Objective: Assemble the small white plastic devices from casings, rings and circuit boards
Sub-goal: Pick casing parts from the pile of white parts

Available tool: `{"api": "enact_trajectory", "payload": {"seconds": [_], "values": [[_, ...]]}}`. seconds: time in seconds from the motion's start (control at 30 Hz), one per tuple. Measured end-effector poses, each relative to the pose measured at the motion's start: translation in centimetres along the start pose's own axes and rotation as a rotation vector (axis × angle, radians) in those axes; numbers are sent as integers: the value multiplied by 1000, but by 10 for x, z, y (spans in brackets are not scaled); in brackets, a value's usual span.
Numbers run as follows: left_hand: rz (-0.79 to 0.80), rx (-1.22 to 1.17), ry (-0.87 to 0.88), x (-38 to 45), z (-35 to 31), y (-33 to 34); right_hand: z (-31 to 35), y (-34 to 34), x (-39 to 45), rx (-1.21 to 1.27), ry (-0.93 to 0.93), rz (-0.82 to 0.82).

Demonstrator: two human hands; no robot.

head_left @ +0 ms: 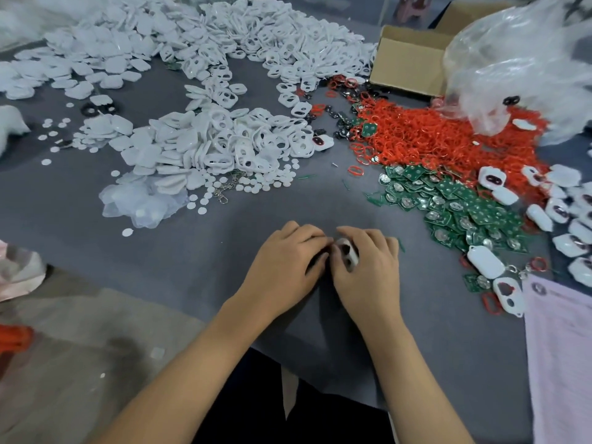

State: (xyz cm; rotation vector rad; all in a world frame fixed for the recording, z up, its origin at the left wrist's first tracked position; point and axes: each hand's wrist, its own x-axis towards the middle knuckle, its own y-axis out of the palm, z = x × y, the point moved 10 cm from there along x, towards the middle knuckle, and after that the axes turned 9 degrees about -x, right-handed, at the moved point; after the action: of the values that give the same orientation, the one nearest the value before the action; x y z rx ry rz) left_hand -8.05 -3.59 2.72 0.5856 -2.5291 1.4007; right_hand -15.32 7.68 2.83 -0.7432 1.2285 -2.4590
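Near the table's [448, 363] front edge, both hands [323, 264] around one casing [347, 253].

Open cardboard box [413, 64] beside crumpled clear plastic bag [519, 62]; lilac cloth [563, 357] at table's right edge.

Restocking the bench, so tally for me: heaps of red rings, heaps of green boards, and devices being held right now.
Heap of red rings: 1
Heap of green boards: 1
White device held between left hand and right hand: 1
Total: 3
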Motion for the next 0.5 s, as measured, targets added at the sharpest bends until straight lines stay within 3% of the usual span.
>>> {"api": "enact_trajectory", "payload": {"seconds": [0.27, 0.4, 0.5], "values": [[56, -152, 51, -14, -14, 5, -28, -28, -16, -164, 269, -209], [-28, -258, -77, -23, 23, -26, 45, -19, -8, -136, -137, -356], [-181, -98, -233, -38, 74, -66, 108, 24, -6, -5, -381, -219]]}}
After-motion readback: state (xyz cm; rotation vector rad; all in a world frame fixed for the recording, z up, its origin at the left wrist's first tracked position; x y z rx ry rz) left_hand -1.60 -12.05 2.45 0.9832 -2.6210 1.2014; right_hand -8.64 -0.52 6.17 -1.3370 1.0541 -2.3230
